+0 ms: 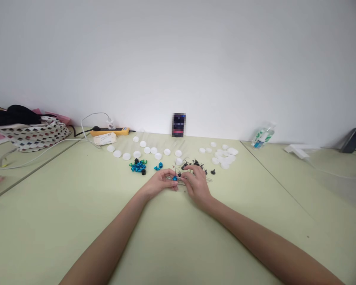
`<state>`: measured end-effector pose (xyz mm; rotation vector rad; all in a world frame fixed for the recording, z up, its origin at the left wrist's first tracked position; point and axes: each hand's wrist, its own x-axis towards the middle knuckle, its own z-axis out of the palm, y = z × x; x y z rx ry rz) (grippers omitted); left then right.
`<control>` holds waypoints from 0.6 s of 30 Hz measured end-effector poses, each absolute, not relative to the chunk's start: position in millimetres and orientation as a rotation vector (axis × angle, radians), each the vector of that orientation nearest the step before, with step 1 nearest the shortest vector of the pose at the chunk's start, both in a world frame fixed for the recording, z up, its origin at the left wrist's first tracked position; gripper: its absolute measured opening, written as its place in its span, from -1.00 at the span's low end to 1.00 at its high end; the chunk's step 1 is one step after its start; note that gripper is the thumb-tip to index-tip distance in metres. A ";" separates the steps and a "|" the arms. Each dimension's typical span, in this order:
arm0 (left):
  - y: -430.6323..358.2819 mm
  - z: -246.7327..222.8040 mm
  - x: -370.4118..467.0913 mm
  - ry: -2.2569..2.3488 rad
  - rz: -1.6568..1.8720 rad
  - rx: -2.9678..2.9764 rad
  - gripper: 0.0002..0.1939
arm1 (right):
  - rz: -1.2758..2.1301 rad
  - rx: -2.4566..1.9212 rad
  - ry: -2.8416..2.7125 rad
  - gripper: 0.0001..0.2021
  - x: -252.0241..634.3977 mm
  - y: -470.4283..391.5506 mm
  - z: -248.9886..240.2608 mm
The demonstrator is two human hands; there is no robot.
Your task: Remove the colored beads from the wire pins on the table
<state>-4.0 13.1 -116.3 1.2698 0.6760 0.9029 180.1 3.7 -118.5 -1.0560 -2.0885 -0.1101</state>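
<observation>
Between the thumb and fingers of my left hand [161,183] is a small blue metallic part [175,178], with a thin dark rod standing up from it. My right hand [196,184] is beside it, thumb and fingertips pinched on a thin silvery wire [180,178] at the blue part. Several small black parts [195,163] lie just beyond my right hand. To the left, a pile of blue, green and black parts [139,166] rests on the table, and a few blue ones [158,167] lie nearer my left hand.
White round caps [137,154] on clear tubes lie behind; loose white caps [224,158] are at right. A phone [178,125] leans on the wall. A power strip [123,131], a basket [38,134], a clear bottle [262,136] and another phone [353,140] stand around the green table [154,237].
</observation>
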 end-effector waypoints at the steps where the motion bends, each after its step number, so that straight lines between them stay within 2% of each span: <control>1: 13.0 -116.2 -4.1 0.677 0.899 1.272 -0.71 | -0.110 -1.057 -2.089 -0.87 180.0 3.6 -118.3; 18: 12.4 -114.9 -3.9 0.682 0.898 1.263 -0.67 | -0.115 -1.072 -2.100 -0.85 179.5 2.5 -117.6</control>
